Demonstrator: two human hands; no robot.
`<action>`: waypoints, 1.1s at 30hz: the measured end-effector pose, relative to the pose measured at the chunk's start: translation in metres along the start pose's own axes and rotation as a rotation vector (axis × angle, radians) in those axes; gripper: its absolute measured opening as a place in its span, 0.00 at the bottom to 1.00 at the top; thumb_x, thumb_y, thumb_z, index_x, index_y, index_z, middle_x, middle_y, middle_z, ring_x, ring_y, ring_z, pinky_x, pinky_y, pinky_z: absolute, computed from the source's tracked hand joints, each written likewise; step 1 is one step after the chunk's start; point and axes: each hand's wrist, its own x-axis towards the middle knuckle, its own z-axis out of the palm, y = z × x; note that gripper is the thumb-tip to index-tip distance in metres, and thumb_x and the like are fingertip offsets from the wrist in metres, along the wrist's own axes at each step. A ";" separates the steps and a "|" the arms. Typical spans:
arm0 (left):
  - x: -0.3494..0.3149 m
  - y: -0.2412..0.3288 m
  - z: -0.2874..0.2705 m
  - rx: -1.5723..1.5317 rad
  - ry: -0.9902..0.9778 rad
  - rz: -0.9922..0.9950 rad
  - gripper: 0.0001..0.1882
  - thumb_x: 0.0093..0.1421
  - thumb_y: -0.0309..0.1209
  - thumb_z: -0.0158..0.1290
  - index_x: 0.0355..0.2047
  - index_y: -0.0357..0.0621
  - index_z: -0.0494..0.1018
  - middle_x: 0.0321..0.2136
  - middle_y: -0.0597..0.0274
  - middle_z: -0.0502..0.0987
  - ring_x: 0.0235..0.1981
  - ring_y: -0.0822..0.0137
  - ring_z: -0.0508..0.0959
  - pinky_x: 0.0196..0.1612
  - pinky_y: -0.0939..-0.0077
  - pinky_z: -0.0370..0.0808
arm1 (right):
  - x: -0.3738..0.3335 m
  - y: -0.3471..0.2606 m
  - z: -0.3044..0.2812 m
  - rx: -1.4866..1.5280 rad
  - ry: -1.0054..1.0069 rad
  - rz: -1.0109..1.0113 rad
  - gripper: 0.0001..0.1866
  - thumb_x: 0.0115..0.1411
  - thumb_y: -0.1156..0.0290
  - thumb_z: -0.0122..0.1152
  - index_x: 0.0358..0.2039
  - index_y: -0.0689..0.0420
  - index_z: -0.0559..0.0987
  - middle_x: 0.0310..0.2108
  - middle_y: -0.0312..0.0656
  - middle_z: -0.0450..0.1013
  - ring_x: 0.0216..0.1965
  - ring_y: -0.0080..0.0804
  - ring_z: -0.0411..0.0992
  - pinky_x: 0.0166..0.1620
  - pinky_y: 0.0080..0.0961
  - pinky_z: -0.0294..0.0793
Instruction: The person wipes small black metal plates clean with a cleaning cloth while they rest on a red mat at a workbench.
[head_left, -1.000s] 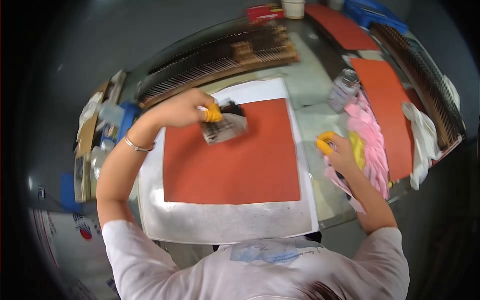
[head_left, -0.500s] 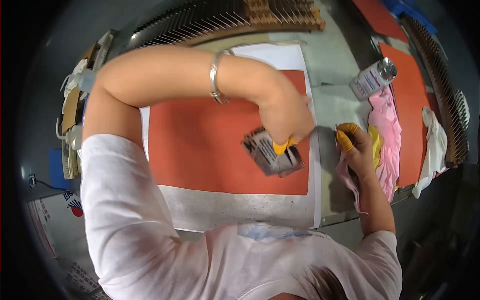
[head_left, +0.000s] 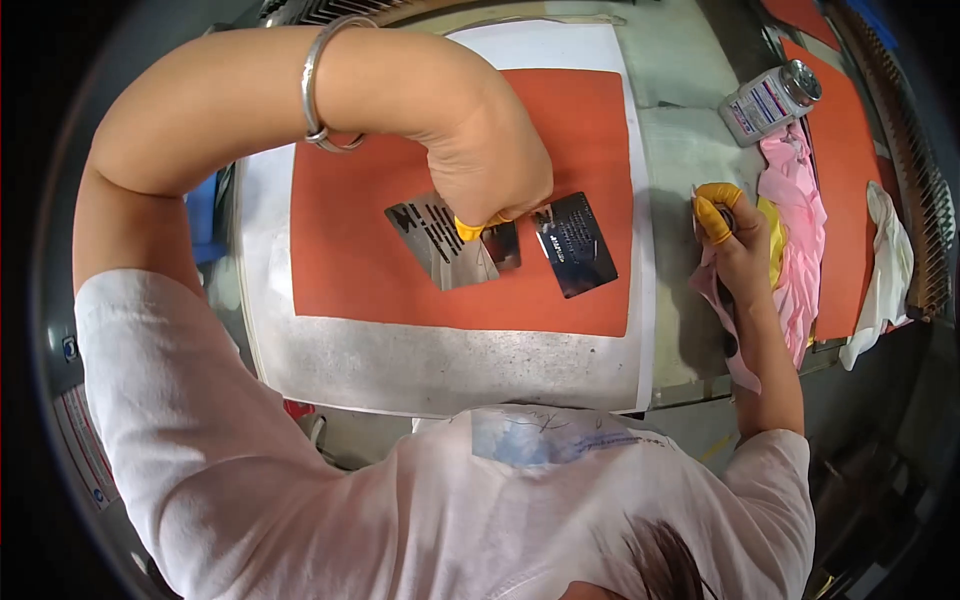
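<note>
My left hand (head_left: 495, 165), with a yellow finger cot showing, reaches over an orange-red sheet (head_left: 400, 300). Its fingers are closed at the upper edge of a shiny dark card-like plate (head_left: 440, 245) with printed marks. Part of another dark plate (head_left: 505, 243) shows beside it, under the hand. Just to the right a separate glossy dark plate (head_left: 578, 245) lies tilted on the sheet. My right hand (head_left: 740, 245), yellow cots on its thumb and finger, is closed around a pink cloth (head_left: 738, 365) that hangs down past the wrist. A small thin tip at its fingers is too small to name.
The sheet lies on a white-edged metallic board (head_left: 480, 365). At the right stand a silver-capped bottle (head_left: 770, 100), more pink cloth (head_left: 795, 240), another orange-red strip (head_left: 835, 190), a white cloth (head_left: 878, 275) and a rack with rows of pins (head_left: 925, 190).
My left hand has moved left across the sheet. One plate now lies apart at the right, where the plates were together under the hand before. The right hand keeps its grip.
</note>
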 end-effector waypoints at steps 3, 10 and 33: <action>-0.019 0.021 0.006 -0.034 -0.073 -0.120 0.06 0.47 0.25 0.46 0.19 0.37 0.73 0.26 0.56 0.76 0.32 0.54 0.74 0.34 0.64 0.72 | -0.001 -0.004 0.000 -0.098 0.039 0.002 0.05 0.58 0.75 0.55 0.32 0.63 0.74 0.22 0.30 0.67 0.22 0.14 0.62 0.27 0.12 0.61; -0.006 0.017 0.058 0.127 0.008 -0.441 0.07 0.47 0.30 0.52 0.23 0.41 0.76 0.25 0.58 0.77 0.34 0.58 0.76 0.48 0.56 0.63 | 0.001 0.008 -0.006 -0.212 0.037 -0.143 0.06 0.56 0.75 0.56 0.33 0.64 0.75 0.24 0.31 0.69 0.25 0.15 0.64 0.29 0.12 0.62; 0.058 0.042 0.148 -0.389 1.382 -0.524 0.47 0.39 0.43 0.62 0.56 0.35 0.55 0.54 0.45 0.61 0.58 0.53 0.58 0.59 0.41 0.45 | 0.004 0.002 0.001 -0.152 0.044 -0.200 0.06 0.56 0.74 0.57 0.31 0.64 0.75 0.20 0.30 0.68 0.22 0.14 0.63 0.26 0.12 0.61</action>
